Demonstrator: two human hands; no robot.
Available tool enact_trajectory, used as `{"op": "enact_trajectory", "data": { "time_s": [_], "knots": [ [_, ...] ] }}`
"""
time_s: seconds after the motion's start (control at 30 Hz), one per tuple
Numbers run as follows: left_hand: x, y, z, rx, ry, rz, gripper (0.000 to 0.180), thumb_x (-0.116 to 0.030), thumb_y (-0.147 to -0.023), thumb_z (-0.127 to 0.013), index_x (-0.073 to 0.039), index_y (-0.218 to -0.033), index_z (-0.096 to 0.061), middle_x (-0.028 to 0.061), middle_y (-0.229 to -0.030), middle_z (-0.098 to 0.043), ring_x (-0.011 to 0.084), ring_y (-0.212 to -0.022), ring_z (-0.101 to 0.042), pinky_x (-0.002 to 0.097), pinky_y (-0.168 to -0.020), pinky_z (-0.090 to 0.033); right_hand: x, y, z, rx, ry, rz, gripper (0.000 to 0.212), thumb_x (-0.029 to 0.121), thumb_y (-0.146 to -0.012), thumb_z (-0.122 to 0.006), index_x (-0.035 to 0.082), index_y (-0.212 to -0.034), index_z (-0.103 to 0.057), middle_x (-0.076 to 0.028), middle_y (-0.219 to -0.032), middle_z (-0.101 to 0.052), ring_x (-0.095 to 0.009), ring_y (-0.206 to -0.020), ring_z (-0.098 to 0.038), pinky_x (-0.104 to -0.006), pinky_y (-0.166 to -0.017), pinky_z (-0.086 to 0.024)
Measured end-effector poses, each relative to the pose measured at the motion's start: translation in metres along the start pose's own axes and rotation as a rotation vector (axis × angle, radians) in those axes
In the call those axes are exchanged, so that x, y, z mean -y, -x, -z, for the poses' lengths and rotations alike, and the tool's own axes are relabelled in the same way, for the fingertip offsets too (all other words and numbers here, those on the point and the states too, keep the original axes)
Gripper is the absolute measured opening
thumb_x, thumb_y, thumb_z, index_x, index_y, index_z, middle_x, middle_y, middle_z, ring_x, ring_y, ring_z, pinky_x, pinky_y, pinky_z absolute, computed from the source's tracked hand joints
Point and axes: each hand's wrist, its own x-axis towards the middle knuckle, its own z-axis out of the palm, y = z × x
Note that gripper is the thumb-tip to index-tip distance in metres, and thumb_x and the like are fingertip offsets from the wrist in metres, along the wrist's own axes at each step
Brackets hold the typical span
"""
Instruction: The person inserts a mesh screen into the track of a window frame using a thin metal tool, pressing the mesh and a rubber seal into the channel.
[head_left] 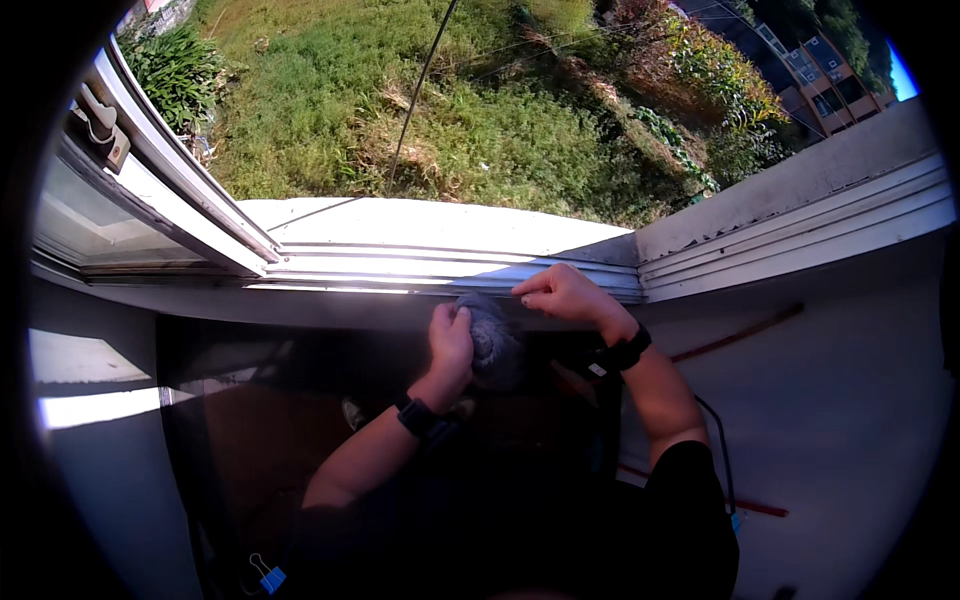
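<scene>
A grey, fluffy cloth (492, 338) hangs bunched up just in front of the window sill. My left hand (452, 345) is closed round its left side, thumb on top. To the right of the cloth and a little higher, my right hand (568, 295) hovers near the window track (430, 268). Its fingers are curled in and the forefinger and thumb come together, pointing left; whether something small is pinched there is too fine to make out. A dark band circles each wrist.
A sliding window sash (150, 215) with a latch (103, 128) stands at the left. Grass and shrubs lie outside, below the opening. The white frame (800, 215) and wall close the right side, with reddish rods (740, 332) against it. A blue binder clip (270, 578) shows lower left.
</scene>
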Motion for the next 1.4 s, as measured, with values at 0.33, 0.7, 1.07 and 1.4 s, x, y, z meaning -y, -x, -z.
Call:
{"op": "enact_trajectory", "data": {
  "time_s": [0.33, 0.7, 1.07, 1.4],
  "knots": [
    [-0.02, 0.014, 0.028, 0.016, 0.052, -0.032, 0.017, -0.012, -0.094, -0.051, 0.003, -0.101, -0.053, 0.0091, -0.092, -0.058, 0.0139, -0.083, -0.054, 0.0287, -0.077, -0.046, -0.006, -0.005, -0.007, -0.029, -0.041, 0.133, 0.025, 0.012, -0.081, -0.064, 0.006, -0.105, -0.068, -0.012, -0.092, -0.071, -0.017, -0.085, -0.067, -0.0276, -0.075, -0.05],
    [-0.018, 0.007, 0.039, -0.008, 0.095, -0.067, 0.016, -0.012, -0.093, -0.051, 0.002, -0.1, -0.053, 0.0082, -0.089, -0.057, 0.0131, -0.081, -0.053, 0.0284, -0.074, -0.045, 0.012, -0.017, -0.028, -0.035, 0.002, 0.102, 0.026, 0.01, -0.081, -0.066, 0.006, -0.106, -0.068, -0.011, -0.082, -0.071, -0.013, -0.076, -0.066, -0.0265, -0.069, -0.051],
    [-0.043, -0.007, 0.094, -0.214, 0.159, -0.1, 0.017, -0.011, -0.095, -0.048, 0.002, -0.104, -0.052, 0.011, -0.095, -0.059, 0.0158, -0.086, -0.056, 0.0311, -0.076, -0.047, 0.074, -0.075, -0.085, -0.095, 0.115, 0.325, 0.023, 0.02, -0.084, -0.063, 0.011, -0.105, -0.069, -0.014, -0.089, -0.068, -0.029, -0.081, -0.066, -0.0331, -0.072, -0.052],
    [-0.099, -0.028, 0.17, -0.479, 0.366, -0.196, 0.013, -0.01, -0.094, -0.049, 0.002, -0.1, -0.052, 0.0073, -0.091, -0.058, 0.0128, -0.08, -0.055, 0.0283, -0.072, -0.048, 0.171, -0.137, -0.147, 0.013, 0.1, 0.335, 0.028, 0.018, -0.088, -0.058, 0.002, -0.111, -0.064, -0.018, -0.101, -0.067, -0.028, -0.095, -0.065, -0.0324, -0.085, -0.049]
  ]
}}
